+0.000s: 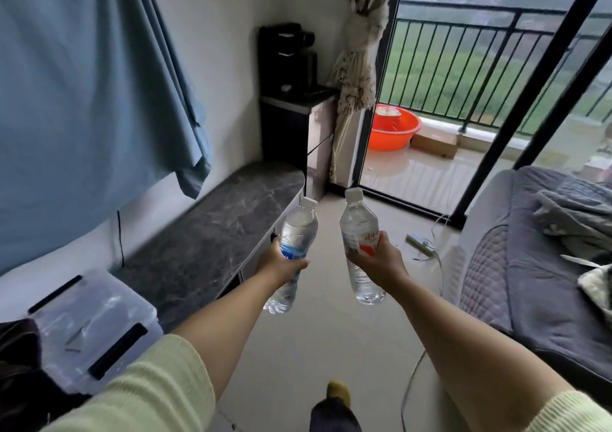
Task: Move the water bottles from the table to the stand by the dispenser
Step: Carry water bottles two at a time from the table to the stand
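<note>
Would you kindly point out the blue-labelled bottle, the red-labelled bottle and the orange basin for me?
blue-labelled bottle (298,229): head view, clear shoulder above the label.
red-labelled bottle (357,224): head view, clear upper body below the cap.
orange basin (392,136): head view, its outer wall.

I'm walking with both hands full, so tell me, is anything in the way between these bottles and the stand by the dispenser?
Nothing visible blocks the way. The floor ahead is bare up to the dark stand under the dispenser. The power strip and its cables lie off to the right, near the bed.
</note>
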Demonstrator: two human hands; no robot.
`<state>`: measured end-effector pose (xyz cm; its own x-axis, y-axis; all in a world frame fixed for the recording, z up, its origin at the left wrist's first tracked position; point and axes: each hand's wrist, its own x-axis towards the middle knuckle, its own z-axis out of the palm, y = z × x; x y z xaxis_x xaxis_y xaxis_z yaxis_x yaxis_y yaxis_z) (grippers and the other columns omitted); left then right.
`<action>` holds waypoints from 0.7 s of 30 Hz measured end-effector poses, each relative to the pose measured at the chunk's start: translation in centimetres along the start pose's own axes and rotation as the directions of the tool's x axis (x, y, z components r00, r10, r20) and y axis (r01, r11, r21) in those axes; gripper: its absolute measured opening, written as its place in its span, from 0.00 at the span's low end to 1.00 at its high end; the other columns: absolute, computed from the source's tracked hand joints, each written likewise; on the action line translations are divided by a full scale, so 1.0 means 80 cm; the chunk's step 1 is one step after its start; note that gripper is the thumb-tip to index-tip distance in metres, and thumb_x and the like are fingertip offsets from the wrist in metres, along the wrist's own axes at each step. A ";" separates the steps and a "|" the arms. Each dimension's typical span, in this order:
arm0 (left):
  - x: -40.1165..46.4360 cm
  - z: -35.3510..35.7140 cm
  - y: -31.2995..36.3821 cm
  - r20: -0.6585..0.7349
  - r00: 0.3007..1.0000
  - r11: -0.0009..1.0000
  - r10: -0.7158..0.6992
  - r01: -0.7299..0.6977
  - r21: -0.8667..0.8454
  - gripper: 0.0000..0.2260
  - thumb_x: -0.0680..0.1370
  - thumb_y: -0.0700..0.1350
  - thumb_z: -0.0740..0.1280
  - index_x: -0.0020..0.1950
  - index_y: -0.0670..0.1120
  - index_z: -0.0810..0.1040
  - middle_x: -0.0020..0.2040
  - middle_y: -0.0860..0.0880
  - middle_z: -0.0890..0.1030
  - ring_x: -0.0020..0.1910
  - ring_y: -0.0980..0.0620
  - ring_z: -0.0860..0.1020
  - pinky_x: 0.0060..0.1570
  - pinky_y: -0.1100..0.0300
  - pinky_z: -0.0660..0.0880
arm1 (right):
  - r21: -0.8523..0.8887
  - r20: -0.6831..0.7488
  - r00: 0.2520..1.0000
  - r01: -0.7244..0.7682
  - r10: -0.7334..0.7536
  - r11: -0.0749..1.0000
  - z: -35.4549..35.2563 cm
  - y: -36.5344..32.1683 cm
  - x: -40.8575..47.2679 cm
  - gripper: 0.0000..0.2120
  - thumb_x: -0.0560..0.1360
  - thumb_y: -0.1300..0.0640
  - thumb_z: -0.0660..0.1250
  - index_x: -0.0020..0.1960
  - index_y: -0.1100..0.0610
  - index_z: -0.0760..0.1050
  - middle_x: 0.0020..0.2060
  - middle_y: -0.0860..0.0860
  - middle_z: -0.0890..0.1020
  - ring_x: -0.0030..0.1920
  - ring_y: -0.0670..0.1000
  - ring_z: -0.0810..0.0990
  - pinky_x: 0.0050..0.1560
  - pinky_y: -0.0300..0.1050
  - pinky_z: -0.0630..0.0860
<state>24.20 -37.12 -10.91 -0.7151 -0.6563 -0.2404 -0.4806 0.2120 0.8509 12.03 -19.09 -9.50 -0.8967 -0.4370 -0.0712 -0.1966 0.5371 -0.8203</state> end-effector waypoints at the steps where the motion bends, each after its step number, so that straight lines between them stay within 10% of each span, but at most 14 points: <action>1: 0.025 0.003 0.005 -0.013 1.000 1.000 -0.003 0.003 0.003 0.22 0.66 0.47 0.76 0.56 0.51 0.71 0.49 0.48 0.79 0.49 0.46 0.79 0.53 0.53 0.76 | -0.003 0.012 1.000 0.006 -0.005 1.000 0.002 0.000 0.026 0.26 0.67 0.44 0.74 0.57 0.53 0.68 0.47 0.49 0.78 0.45 0.51 0.77 0.44 0.45 0.73; 21: 0.392 0.008 0.084 -0.201 0.959 0.977 -0.202 0.183 -0.107 0.21 0.68 0.46 0.76 0.55 0.50 0.69 0.44 0.54 0.76 0.42 0.55 0.75 0.43 0.61 0.69 | -0.013 0.251 0.961 0.121 -0.113 0.993 0.059 -0.044 0.458 0.22 0.67 0.49 0.75 0.55 0.54 0.70 0.45 0.50 0.80 0.44 0.51 0.78 0.42 0.42 0.72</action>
<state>-1.79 -55.79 -13.02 -0.4865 -0.8175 -0.3084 -0.5464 0.0093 0.8375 -18.26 -40.44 -11.89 -0.7399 -0.6623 -0.1180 -0.3084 0.4898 -0.8154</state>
